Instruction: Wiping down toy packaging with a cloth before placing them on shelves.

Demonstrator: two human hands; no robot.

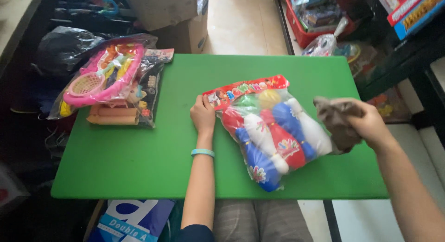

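A green table (139, 163) fills most of the room in front of the seated person, low enough that both arms reach across it easily. Lying flat near its middle, toward the right, is a clear bag of toy bowling pins (271, 135), red, blue and white with a yellow ball among them and a red card header across the top. The left hand (203, 116) is pressed flat beside the header's corner, fingers closed over the bag's edge, apparently pinning it so it cannot slide. The right hand (368, 124) is clenched around a crumpled brownish cloth (336, 121), held right against the pins' side of the bag, as though to rub the plastic. On the table's far left corner rest other packaged toys (109, 82), well apart from the hands. A light blue wristband (202, 152) circles the left wrist.
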